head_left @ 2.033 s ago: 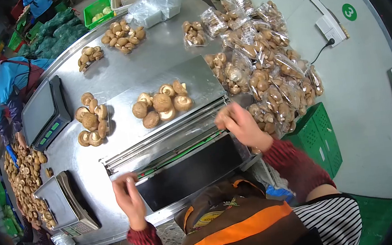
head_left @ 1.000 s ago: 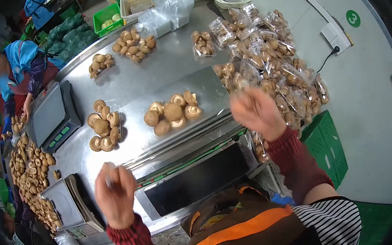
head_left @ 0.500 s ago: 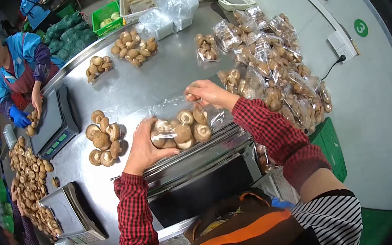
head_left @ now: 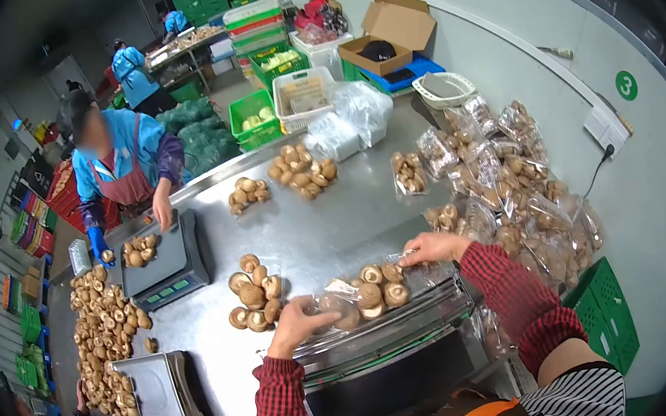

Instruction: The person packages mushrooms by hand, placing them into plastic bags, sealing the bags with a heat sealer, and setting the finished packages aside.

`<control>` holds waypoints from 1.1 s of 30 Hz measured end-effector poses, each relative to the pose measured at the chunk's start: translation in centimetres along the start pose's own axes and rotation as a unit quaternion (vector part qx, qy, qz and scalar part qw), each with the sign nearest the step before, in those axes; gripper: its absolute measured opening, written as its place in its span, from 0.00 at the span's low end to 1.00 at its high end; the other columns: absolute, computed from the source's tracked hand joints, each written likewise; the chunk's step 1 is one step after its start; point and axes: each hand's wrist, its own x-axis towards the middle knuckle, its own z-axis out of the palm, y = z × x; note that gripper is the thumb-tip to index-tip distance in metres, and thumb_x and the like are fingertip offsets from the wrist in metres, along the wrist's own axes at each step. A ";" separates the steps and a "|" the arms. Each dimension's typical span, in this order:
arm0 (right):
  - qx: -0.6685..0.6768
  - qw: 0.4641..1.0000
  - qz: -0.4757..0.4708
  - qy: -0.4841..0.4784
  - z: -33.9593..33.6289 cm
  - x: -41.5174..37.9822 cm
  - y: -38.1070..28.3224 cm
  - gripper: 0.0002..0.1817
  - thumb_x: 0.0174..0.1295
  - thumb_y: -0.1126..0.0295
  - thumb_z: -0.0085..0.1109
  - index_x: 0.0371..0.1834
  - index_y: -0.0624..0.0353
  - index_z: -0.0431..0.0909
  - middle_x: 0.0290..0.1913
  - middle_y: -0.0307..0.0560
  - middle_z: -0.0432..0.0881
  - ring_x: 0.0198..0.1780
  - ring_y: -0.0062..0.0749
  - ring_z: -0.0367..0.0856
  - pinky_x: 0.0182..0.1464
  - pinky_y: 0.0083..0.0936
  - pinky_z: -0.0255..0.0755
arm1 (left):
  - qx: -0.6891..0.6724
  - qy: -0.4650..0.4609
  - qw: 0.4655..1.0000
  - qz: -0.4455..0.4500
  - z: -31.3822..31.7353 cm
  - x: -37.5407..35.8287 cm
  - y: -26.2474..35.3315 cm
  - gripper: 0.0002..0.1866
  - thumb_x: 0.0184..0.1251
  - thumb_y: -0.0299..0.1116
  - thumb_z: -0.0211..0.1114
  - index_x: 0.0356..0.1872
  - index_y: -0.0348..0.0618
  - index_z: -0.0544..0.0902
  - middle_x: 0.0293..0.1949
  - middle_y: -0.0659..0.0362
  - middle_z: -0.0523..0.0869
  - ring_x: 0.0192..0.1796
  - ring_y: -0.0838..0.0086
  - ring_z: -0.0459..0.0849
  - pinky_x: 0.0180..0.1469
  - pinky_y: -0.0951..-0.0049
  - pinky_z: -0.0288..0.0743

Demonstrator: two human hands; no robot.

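Observation:
A clear plastic bag of shiitake mushrooms (head_left: 371, 294) lies along the front edge of the metal sealing machine (head_left: 388, 329). At its left end my left hand (head_left: 301, 325) grips the bag, thumb along the side. My right hand (head_left: 436, 247) pinches the plastic at the other end. A small pile of loose mushrooms (head_left: 256, 295) sits on the steel table just beyond my left hand. The heap of filled bags (head_left: 502, 180) lies to the right of my right hand.
Across the table a person in a blue jacket (head_left: 133, 148) handles mushrooms at a scale (head_left: 163, 264). A second scale (head_left: 157, 396) stands at the left beside a big mushroom pile (head_left: 103, 316). Plastic bags (head_left: 352, 119) and a green crate (head_left: 603, 304) are nearby.
My view has tilted up and left. The mushroom bag now lies lower along the machine, and my right hand has moved onto its right end. The co-worker has set mushrooms on the scale.

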 end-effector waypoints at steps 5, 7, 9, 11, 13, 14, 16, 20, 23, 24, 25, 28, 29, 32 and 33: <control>0.125 0.980 -0.074 0.136 4.5 0.3 1.6 0.22 0.69 0.54 0.58 0.35 0.67 0.81 0.27 0.42 0.78 0.28 0.21 0.75 0.32 0.23 0.74 | 0.245 0.171 0.946 0.130 1.3 -2.0 -3.7 0.30 0.53 0.49 0.78 0.46 0.30 0.86 0.36 0.53 0.88 0.40 0.73 0.84 0.48 0.71 0.76; 0.135 0.975 -0.057 0.168 6.3 -0.4 0.6 0.20 0.73 0.57 0.54 0.36 0.67 0.78 0.27 0.43 0.77 0.27 0.22 0.76 0.30 0.23 0.76 | 0.071 0.067 0.995 0.014 1.5 -2.4 -3.0 0.26 0.58 0.48 0.75 0.46 0.31 0.86 0.33 0.56 0.88 0.38 0.76 0.82 0.45 0.72 0.77; 0.233 0.946 -0.028 0.226 8.0 -0.8 0.4 0.18 0.76 0.59 0.46 0.39 0.66 0.71 0.28 0.45 0.76 0.25 0.25 0.78 0.26 0.25 0.79 | 0.064 0.035 0.997 0.039 1.8 -2.5 -4.1 0.20 0.65 0.42 0.69 0.44 0.30 0.86 0.31 0.61 0.86 0.34 0.80 0.80 0.40 0.75 0.76; 0.225 0.943 -0.029 0.243 8.4 -2.3 -0.4 0.17 0.77 0.58 0.42 0.43 0.65 0.67 0.29 0.46 0.74 0.25 0.29 0.81 0.24 0.27 0.82 | -0.067 0.067 0.990 0.108 2.1 -1.6 -5.9 0.15 0.69 0.37 0.65 0.40 0.31 0.85 0.28 0.64 0.85 0.33 0.83 0.78 0.36 0.79 0.73; 0.224 0.932 -0.026 0.285 8.9 -4.3 -0.9 0.17 0.77 0.58 0.40 0.42 0.64 0.68 0.32 0.47 0.75 0.25 0.32 0.82 0.24 0.27 0.81 | -0.083 0.096 0.982 0.138 3.4 -2.6 -4.7 0.14 0.72 0.34 0.61 0.35 0.31 0.84 0.25 0.66 0.82 0.30 0.85 0.75 0.33 0.79 0.71; 0.220 0.927 -0.051 0.299 9.4 -5.5 -0.3 0.17 0.78 0.58 0.39 0.44 0.62 0.68 0.34 0.48 0.75 0.25 0.32 0.82 0.23 0.26 0.80 | -0.095 0.114 0.983 0.111 4.0 -3.5 -4.2 0.15 0.73 0.35 0.62 0.32 0.31 0.84 0.24 0.66 0.80 0.28 0.85 0.74 0.31 0.79 0.68; 0.292 0.920 -0.006 0.262 10.6 -9.4 -0.1 0.17 0.78 0.57 0.38 0.45 0.61 0.67 0.36 0.48 0.76 0.26 0.33 0.83 0.23 0.25 0.80 | -0.108 0.120 0.985 0.058 4.8 -5.4 -4.4 0.17 0.73 0.37 0.62 0.27 0.33 0.82 0.20 0.67 0.76 0.24 0.86 0.69 0.26 0.79 0.63; 0.419 0.895 0.099 0.120 14.8 -16.8 1.4 0.20 0.78 0.52 0.36 0.53 0.59 0.64 0.45 0.53 0.78 0.30 0.37 0.85 0.29 0.26 0.81 | -0.151 -0.004 0.987 -0.051 6.0 -11.3 -4.3 0.23 0.74 0.43 0.61 0.21 0.35 0.81 0.18 0.65 0.77 0.20 0.84 0.71 0.23 0.79 0.66; 0.396 0.900 0.129 0.129 18.1 -19.1 3.0 0.18 0.78 0.55 0.37 0.48 0.59 0.68 0.40 0.48 0.80 0.28 0.30 0.84 0.27 0.22 0.78 | 0.042 -0.010 0.998 -0.040 8.3 -13.1 -7.4 0.25 0.73 0.47 0.59 0.24 0.32 0.82 0.21 0.55 0.84 0.20 0.75 0.78 0.27 0.72 0.73; 0.350 0.911 0.108 0.189 18.9 -19.3 3.4 0.17 0.78 0.56 0.38 0.45 0.59 0.68 0.38 0.46 0.81 0.27 0.29 0.83 0.27 0.21 0.77 | 0.079 0.026 0.996 -0.020 9.1 -13.5 -7.5 0.24 0.72 0.46 0.60 0.25 0.32 0.81 0.22 0.49 0.84 0.23 0.64 0.82 0.30 0.66 0.75; 0.304 0.916 0.091 0.247 20.2 -19.4 3.3 0.16 0.78 0.57 0.39 0.43 0.59 0.69 0.36 0.45 0.81 0.25 0.27 0.83 0.26 0.21 0.76 | 0.117 0.058 0.991 -0.002 9.9 -14.2 -7.6 0.23 0.71 0.45 0.60 0.25 0.32 0.80 0.23 0.43 0.83 0.26 0.52 0.85 0.33 0.60 0.76; 0.016 0.877 0.017 0.480 23.6 -19.0 4.9 0.14 0.74 0.61 0.46 0.36 0.61 0.71 0.22 0.58 0.78 0.28 0.58 0.80 0.28 0.47 0.70 | 0.081 0.136 0.984 0.085 12.6 -15.1 -9.1 0.17 0.72 0.38 0.58 0.29 0.33 0.77 0.24 0.45 0.82 0.27 0.56 0.83 0.32 0.59 0.72; 0.014 0.864 0.049 0.500 24.5 -19.6 5.1 0.14 0.73 0.60 0.47 0.37 0.60 0.71 0.24 0.63 0.78 0.31 0.65 0.77 0.31 0.52 0.68 | -0.023 0.089 0.994 0.064 13.1 -15.4 -9.6 0.16 0.75 0.38 0.55 0.29 0.34 0.75 0.21 0.50 0.79 0.25 0.67 0.78 0.30 0.63 0.70; 0.006 0.840 0.112 0.531 27.9 -21.7 7.2 0.15 0.73 0.59 0.48 0.35 0.60 0.71 0.25 0.63 0.78 0.31 0.64 0.78 0.33 0.53 0.69 | -0.027 0.080 0.994 0.075 15.6 -16.0 -10.3 0.19 0.78 0.38 0.51 0.25 0.36 0.70 0.18 0.60 0.68 0.23 0.77 0.64 0.26 0.69 0.61; 0.013 0.837 0.116 0.535 28.7 -22.1 8.1 0.15 0.73 0.59 0.48 0.35 0.60 0.71 0.25 0.63 0.78 0.32 0.64 0.78 0.33 0.53 0.69 | -0.033 0.097 0.992 0.073 16.7 -15.6 -10.9 0.22 0.79 0.39 0.51 0.23 0.36 0.70 0.16 0.61 0.67 0.22 0.78 0.63 0.25 0.69 0.59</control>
